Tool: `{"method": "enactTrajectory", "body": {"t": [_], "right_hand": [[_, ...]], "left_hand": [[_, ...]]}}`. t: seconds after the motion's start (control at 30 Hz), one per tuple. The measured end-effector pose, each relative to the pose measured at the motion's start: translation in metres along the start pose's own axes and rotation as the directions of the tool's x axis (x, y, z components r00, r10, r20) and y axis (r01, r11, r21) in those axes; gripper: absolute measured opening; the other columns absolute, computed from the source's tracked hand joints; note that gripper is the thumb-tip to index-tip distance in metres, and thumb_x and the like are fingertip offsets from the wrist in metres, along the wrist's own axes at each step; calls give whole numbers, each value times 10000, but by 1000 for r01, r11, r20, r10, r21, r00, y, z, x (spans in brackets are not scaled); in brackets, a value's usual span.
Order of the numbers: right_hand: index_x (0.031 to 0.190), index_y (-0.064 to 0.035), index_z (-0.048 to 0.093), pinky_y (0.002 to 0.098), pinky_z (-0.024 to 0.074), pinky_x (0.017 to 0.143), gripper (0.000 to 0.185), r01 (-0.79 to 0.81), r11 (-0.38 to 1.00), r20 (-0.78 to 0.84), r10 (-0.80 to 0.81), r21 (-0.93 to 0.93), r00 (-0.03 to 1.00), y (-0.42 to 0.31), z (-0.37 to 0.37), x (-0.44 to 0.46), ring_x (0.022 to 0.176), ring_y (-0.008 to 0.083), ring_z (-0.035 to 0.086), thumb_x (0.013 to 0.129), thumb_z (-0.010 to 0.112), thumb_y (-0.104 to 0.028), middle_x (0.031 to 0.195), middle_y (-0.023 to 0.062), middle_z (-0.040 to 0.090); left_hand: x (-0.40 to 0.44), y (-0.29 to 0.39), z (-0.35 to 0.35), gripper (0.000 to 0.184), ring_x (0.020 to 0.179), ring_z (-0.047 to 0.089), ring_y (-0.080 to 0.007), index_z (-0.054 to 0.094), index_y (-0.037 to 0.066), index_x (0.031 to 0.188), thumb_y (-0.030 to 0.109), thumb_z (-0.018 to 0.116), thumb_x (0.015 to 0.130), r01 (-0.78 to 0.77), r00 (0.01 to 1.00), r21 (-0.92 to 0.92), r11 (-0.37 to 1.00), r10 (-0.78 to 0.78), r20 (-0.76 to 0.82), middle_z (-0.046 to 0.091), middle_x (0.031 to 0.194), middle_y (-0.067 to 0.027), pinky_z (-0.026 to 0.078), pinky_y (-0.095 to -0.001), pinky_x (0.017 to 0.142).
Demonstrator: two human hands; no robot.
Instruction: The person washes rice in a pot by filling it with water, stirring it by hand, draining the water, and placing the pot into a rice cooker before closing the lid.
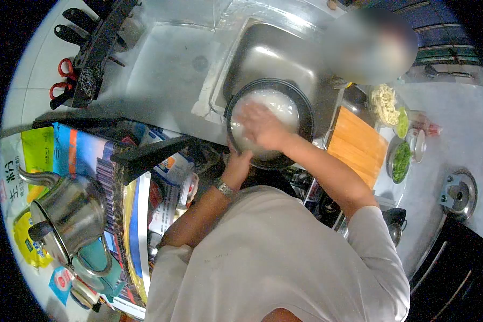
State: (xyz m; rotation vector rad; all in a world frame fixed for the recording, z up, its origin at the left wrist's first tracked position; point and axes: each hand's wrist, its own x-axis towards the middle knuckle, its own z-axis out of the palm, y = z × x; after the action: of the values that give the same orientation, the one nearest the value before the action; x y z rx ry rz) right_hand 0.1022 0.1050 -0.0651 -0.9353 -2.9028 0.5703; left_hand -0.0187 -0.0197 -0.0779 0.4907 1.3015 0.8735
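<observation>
A round black pot [306, 115] of cloudy whitish liquid stands at the near edge of the steel sink [273, 45]. My left hand [240, 162], below a metal wristwatch [224, 187], grips the pot's near left side; some of its fingers are hidden behind the wall. Inside the pot, my right hand [262, 126] is in the milky liquid, its fingers smeared by motion. What lies under the liquid cannot be made out.
Right of the sink are a wooden cutting board [358, 147], a bowl of chopped greens [400, 161] and a bowl of pale strips [385, 104]. A steel kettle [72, 214] stands at the left. Red-handled scissors [64, 86] hang at a knife rack.
</observation>
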Motion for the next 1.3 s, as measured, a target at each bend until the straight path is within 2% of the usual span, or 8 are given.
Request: {"method": "enactTrajectory", "body": {"t": [0.1, 0.27, 0.4, 0.53, 0.73, 0.8, 1.0, 1.3], "right_hand": [[1241, -65, 541, 482, 229, 1102, 462, 221, 974, 101, -225, 48, 969, -9, -13, -13, 1348, 348, 285, 804, 605, -201, 1412, 148, 386], [1063, -38, 641, 464, 340, 1041, 304, 324, 909, 229, -385, 260, 894, -1, -25, -48, 1240, 358, 434, 806, 565, -181, 1273, 131, 533], [1135, -52, 600, 412, 432, 925, 294, -192, 935, 660, -57, 298, 749, -9, -65, -55, 1074, 344, 547, 885, 545, -196, 1140, 189, 593], [1147, -54, 587, 399, 449, 888, 324, -225, 958, 710, 35, 176, 703, -4, -50, -49, 1017, 337, 578, 917, 499, -265, 1092, 194, 612], [1247, -48, 548, 310, 489, 813, 381, -556, 584, 536, 230, 592, 812, 26, -26, -27, 910, 176, 605, 913, 533, -232, 1066, 111, 640], [1245, -12, 539, 285, 494, 775, 401, -677, 81, 590, 422, 732, 688, 36, -24, -12, 894, 151, 603, 888, 580, -189, 1071, 99, 635], [1165, -39, 594, 367, 473, 859, 357, -557, 753, 59, 576, 349, 815, 46, -35, 0, 940, 288, 615, 878, 561, -248, 1131, 124, 619], [1176, -20, 580, 425, 321, 1063, 378, -166, 984, -188, 153, -57, 970, 11, 5, -12, 1214, 340, 465, 828, 559, -165, 1206, 165, 570]], "left_hand": [[3, -12, 4, 431, 1062, 535, -223, 482, -5, 1246, 183, 518, 861, -99, 989, -76, 992, 90, -114, 561, 1192, -102, 403, -326, 935], [6, -22, 1, 404, 1044, 548, -224, 509, -7, 1212, 184, 521, 856, -96, 990, -116, 989, 83, -113, 581, 1165, -114, 418, -324, 916], [-8, 6, 3, 401, 1016, 560, -221, 541, -10, 1172, 225, 525, 847, -11, 989, 61, 998, 19, -144, 602, 1115, -113, 425, -312, 901], [2, -4, -4, 810, 1268, 369, -298, 6, 86, 1462, 144, 502, 824, 60, 998, -23, 998, -60, -3, 348, 1401, -176, 298, -368, 1046], [0, -5, -5, 825, 1266, 372, -294, 18, 57, 1464, 167, 519, 817, 74, 997, -6, 997, -74, -32, 357, 1402, -182, 295, -358, 1051], [-1, -7, -5, 827, 1265, 374, -291, 13, 55, 1465, 171, 517, 820, 70, 997, -39, 997, -71, -17, 359, 1401, -183, 300, -356, 1048], [-5, -2, 2, 411, 1031, 547, -254, 558, -30, 1150, 246, 547, 845, 17, 988, -34, 999, -22, -152, 604, 1130, -116, 411, -347, 909], [-2, -1, -6, 784, 1263, 374, -274, 63, 55, 1454, 169, 529, 834, -3, 1000, 35, 999, 2, 19, 361, 1393, -182, 307, -356, 1047]]}}
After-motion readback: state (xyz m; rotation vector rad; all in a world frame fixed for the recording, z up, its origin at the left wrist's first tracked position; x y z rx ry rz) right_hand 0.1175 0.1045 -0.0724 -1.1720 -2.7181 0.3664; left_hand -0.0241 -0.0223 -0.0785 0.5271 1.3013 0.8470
